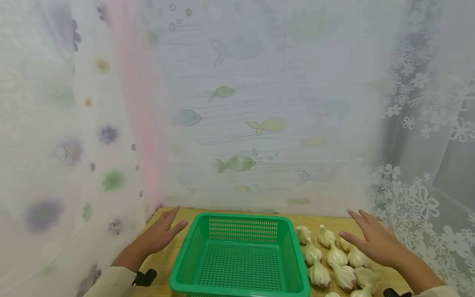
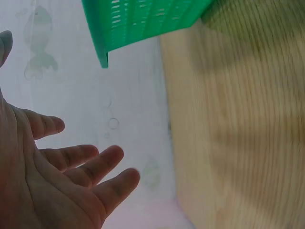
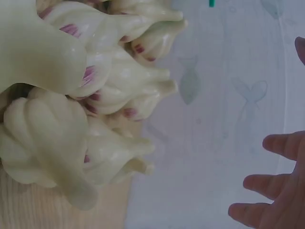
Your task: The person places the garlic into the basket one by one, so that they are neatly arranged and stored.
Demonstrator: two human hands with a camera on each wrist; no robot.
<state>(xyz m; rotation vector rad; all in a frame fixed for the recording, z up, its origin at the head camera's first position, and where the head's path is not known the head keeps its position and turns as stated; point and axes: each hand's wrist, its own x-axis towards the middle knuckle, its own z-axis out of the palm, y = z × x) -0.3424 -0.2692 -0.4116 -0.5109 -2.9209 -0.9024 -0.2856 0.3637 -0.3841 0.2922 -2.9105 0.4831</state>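
1. Left hand [image 1: 159, 235]: fingers spread and nearly straight, thumb held away from them, in the air near the left side of the green basket [image 1: 241, 266].
2. Right hand [image 1: 378, 243]: fingers also spread, raised near the garlic bulbs [image 1: 337, 255] and apart from them in the right wrist view.
3. The basket, rectangular with slotted walls, sits between the hands; the bulbs, glossy cream with purple patches, cluster just to its right, some overlapping.
4. Pale sleeves [image 1: 111, 282] cover both forearms; a small black object [image 1: 148, 278] shows beside the left one.
5. Beneath is a light, wood-grained table [image 1: 161, 260], with soft shadows in the left wrist view.
6. Behind its far edge hangs a pale, translucent curtain [image 1: 259, 144] printed with fish and bubbles.
7. The left curtain [image 1: 55, 123] has blurred purple and green blooms beside a pink band [image 1: 133, 82]; the right curtain [image 1: 423, 202] carries white flowers.
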